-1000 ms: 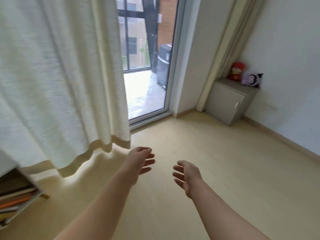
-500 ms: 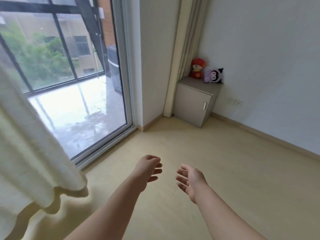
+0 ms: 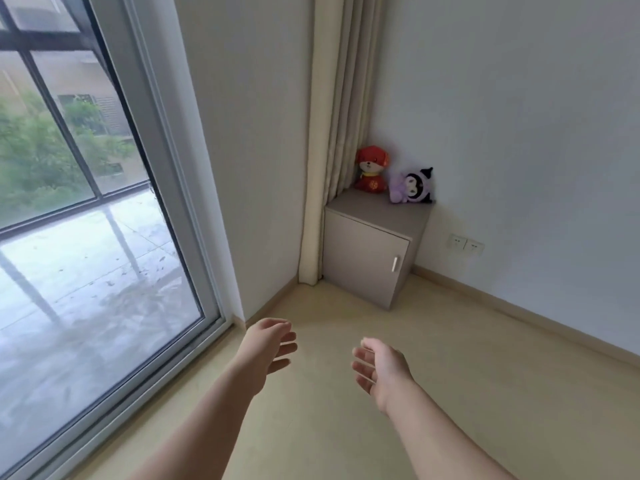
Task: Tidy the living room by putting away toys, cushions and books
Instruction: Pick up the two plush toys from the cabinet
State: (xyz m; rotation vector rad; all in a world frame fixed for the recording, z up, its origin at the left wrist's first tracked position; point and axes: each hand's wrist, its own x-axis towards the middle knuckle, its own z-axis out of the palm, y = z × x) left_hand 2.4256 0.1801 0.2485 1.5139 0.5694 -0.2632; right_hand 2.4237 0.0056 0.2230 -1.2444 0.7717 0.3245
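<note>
We hold our left hand and right hand out, fingers relaxed, empty. Well beyond them, a red plush dog and purple plush toy sit on the cabinet.

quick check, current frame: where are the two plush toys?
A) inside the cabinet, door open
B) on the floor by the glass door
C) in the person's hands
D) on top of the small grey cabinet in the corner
D: the red plush toy and the purple plush toy sit side by side on top of the cabinet, whose door is closed; the left hand and right hand are empty.
</note>
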